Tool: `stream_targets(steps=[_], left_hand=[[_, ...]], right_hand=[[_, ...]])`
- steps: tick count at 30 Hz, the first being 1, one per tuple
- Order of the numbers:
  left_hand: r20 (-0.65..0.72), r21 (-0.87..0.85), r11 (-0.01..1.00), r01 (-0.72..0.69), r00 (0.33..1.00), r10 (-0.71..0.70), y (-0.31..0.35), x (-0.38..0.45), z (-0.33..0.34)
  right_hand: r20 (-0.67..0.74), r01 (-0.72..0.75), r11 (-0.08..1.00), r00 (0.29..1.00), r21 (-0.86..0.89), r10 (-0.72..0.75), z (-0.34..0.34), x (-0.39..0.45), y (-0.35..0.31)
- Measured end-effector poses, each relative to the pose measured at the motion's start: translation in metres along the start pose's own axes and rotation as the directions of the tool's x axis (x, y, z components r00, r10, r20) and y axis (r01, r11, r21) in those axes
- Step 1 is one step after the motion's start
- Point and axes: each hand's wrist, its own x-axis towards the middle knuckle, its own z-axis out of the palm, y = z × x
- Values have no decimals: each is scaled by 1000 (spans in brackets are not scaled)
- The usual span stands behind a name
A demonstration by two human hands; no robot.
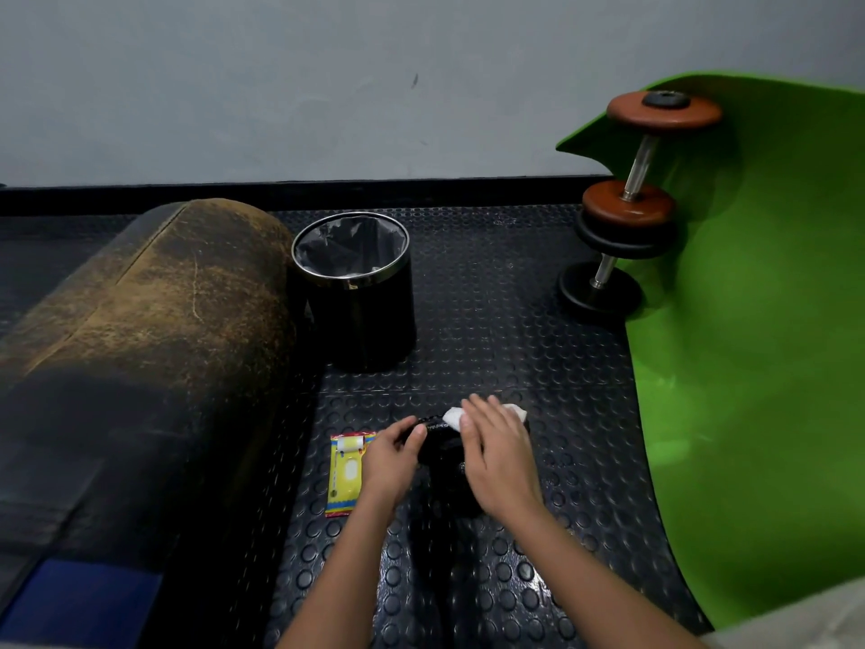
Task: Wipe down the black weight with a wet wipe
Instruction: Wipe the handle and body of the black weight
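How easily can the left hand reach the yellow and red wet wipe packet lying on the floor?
Probably easily. The yellow and red wet wipe packet lies right beside the left hand, with nothing between them, though that hand would first have to release the black weight it grips.

Studded rubber floor [491,292]; cracked, worn leather bench [140,320].

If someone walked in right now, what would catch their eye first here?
Likely the bright green mat curling up the wall at right, with two dumbbells at its edge. Next, at centre, the right hand pressing a white wipe onto the black weight, which the left hand steadies.
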Motion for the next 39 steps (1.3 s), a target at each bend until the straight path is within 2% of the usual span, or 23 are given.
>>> stream_targets(steps=[2, 6, 8, 12, 18, 21, 24, 28, 30, 32, 35, 39], left_hand=[[3, 8, 1000, 2, 1000, -2, 0, 0, 0], [2, 8, 1000, -5, 1000, 5, 0, 0, 0], [10, -4, 1000, 0, 1000, 0, 1, -1, -1], [13, -6, 1000, -3, 1000, 3, 3, -3, -1], [2, 11, 1000, -4, 1000, 4, 4, -2, 0], [-1, 1, 1000, 0, 1000, 0, 4, -4, -1], [5, 7, 1000, 0, 1000, 0, 5, -5, -1], [5, 16, 1000, -6, 1000, 6, 5, -5, -1], [2, 24, 1000, -10, 1000, 10, 5, -5, -1], [1, 40, 999, -14, 1000, 14, 6, -4, -1], [0, 52, 998, -22, 1000, 22, 6, -3, -1], [2, 29, 999, -18, 1000, 18, 7, -4, 0]], right_hand=[[-56, 62, 998, 997, 17, -61, 0, -5, 3], [-179, 32, 997, 984, 76, -18, -6, -4, 19], [-157, -38, 998, 987, 48, 45, -8, 0, 25], [-21, -179, 984, 984, -16, 179, -6, 10, 23], [0, 41, 999, 999, -6, -41, -6, 3, 8], [-72, 57, 995, 996, 83, -51, -11, -2, 20], [-122, -22, 990, 992, 141, 39, -14, -2, 28], [-4, -208, 974, 978, 93, 209, -9, 11, 18], [33, -173, 984, 984, 27, 173, -7, 13, 9], [44, -64, 998, 997, -23, 65, -6, 8, 1], [32, 79, 997, 996, -7, -79, -8, -3, 1], [-54, 94, 995, 994, 40, -92, -15, -7, 23]])
